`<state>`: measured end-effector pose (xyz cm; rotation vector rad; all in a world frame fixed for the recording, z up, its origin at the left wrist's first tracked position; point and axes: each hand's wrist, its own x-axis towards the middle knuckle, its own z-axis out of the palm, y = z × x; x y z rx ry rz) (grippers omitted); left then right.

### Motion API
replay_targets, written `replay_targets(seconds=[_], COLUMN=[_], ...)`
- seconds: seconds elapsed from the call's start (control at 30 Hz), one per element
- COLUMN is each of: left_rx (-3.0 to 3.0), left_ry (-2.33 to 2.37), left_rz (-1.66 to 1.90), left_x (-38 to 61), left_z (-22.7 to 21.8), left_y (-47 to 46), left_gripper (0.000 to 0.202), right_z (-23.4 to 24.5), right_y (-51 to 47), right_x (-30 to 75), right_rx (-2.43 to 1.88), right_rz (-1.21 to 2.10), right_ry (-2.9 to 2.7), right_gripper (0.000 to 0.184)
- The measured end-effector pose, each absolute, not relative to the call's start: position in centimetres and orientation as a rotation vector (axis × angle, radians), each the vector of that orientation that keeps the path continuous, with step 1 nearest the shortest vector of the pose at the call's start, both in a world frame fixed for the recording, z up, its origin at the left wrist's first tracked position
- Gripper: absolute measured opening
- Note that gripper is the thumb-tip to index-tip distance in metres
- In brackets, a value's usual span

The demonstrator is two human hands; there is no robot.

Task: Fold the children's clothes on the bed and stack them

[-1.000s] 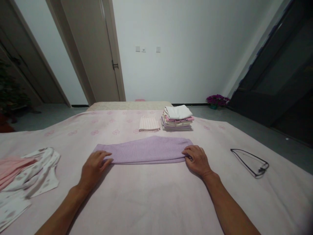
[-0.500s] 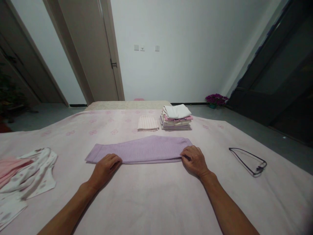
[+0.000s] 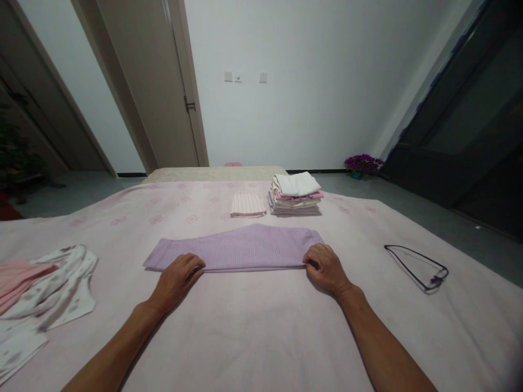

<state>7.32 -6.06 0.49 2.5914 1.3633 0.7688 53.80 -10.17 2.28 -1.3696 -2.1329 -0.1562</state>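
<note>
A pair of lilac ribbed trousers (image 3: 245,247) lies folded lengthwise in a long flat strip across the pale pink bed cover (image 3: 253,326). My left hand (image 3: 181,275) is closed on its near edge toward the left end, with fingers pressed together on the fabric. At the right end, my right hand (image 3: 324,267) pinches the near corner between thumb and curled fingers. Both fingertips are partly hidden by the hands themselves. Between the two hands the near edge runs almost straight.
Beyond the trousers sit a striped folded cloth (image 3: 247,204) and a stack of folded clothes (image 3: 296,195). Black-framed glasses (image 3: 417,269) lie to the right. Loose white patterned clothing (image 3: 61,288) with a pink piece (image 3: 24,283) lies at left.
Near my right hand, the layers along the trousers' near edge have come closer together and the edge looks more even. Both hands keep nearly the same place; the view has shifted slightly.
</note>
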Motion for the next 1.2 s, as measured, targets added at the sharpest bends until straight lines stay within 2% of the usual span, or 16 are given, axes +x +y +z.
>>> replay_targets(seconds=[0.2, 0.5, 0.87, 1.03, 1.2], left_rx=[2.57, 2.565, 2.634, 2.606, 2.595], left_ry=[1.357, 1.275, 1.319, 1.125, 0.939], left_rz=[0.801, 0.846, 0.812, 0.909, 0.71], left_x=[7.3, 7.0, 7.6, 11.0, 15.9], left_z=[0.4, 0.7, 1.5, 2.9, 3.2], left_y=[-6.0, -6.4, -6.8, -6.8, -6.9], left_gripper=[0.016, 0.006, 0.007, 0.011, 0.01], right_z=[2.1, 2.1, 2.8, 3.8, 2.9], right_y=[-10.3, -10.0, -10.2, -9.2, -8.9], right_x=[53.3, 53.5, 53.1, 49.8, 47.6], right_rx=[-1.354, -1.355, -1.417, -1.34, -1.392], right_rz=[-0.14, -0.128, -0.01, -0.004, 0.024], right_ry=[-2.155, -2.177, -2.13, -2.081, -2.216], right_gripper=[0.025, 0.021, 0.024, 0.022, 0.016])
